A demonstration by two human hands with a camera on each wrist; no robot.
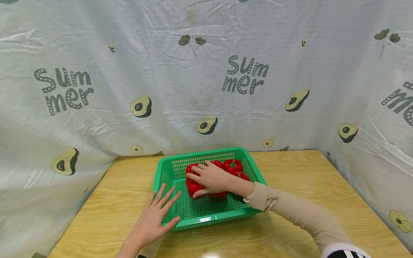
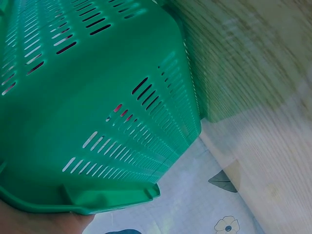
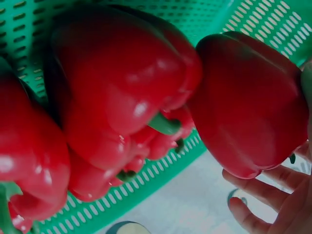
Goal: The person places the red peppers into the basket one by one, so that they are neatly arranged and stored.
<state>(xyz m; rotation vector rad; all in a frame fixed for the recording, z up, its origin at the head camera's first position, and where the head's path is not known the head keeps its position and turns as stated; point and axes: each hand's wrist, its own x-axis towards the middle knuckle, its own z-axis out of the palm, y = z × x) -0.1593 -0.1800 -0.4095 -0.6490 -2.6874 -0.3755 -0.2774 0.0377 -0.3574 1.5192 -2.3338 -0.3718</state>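
Observation:
A green plastic basket with slotted walls holds several red bell peppers, grouped toward its middle and right side. My right hand reaches in from the right and grips one red bell pepper from above, fingers and thumb around its sides. Beside that pepper in the right wrist view sits another large red bell pepper with a green stem. At the basket's left front corner is my left hand, fingers spread and straight over the rim. In the left wrist view the basket's outer wall fills much of the picture.
The basket stands on a light wooden table. A pale cloth printed with avocados and lettering hangs behind the table and along both sides. My right sleeve crosses above the basket's right front corner.

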